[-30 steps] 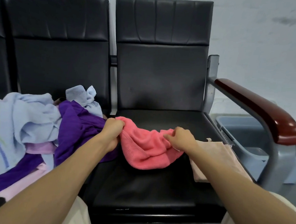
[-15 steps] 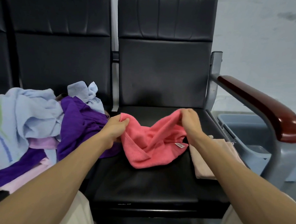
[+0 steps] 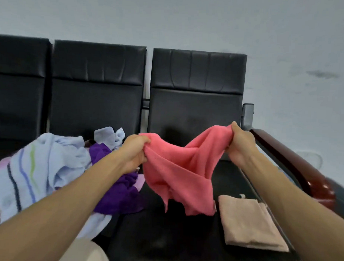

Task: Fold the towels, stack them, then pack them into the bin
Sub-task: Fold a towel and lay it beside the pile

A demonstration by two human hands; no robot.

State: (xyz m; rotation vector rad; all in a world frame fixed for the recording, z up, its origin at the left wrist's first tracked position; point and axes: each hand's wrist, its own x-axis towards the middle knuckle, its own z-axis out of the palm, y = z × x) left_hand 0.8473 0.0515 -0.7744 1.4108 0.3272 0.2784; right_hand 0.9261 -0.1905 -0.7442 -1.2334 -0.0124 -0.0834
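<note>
A pink towel (image 3: 182, 175) hangs in the air above the black chair seat (image 3: 163, 239). My left hand (image 3: 134, 150) grips its left corner and my right hand (image 3: 238, 145) grips its right corner, with the cloth sagging and twisted between them. A beige towel (image 3: 249, 226) lies folded flat on the seat at the right. On the seat to the left sits a loose pile: a purple towel (image 3: 116, 194), a light blue striped towel (image 3: 35, 174) and a pale blue cloth (image 3: 108, 135). The bin is hidden from this view.
A row of black padded chairs stands against a grey wall. A dark red wooden armrest (image 3: 294, 169) on a grey metal post (image 3: 247, 115) runs along the right side of the seat.
Both hands have lifted the pink towel off the seat and moved apart, spreading it. The camera has tilted up, so the bin on the right has dropped out of view.
</note>
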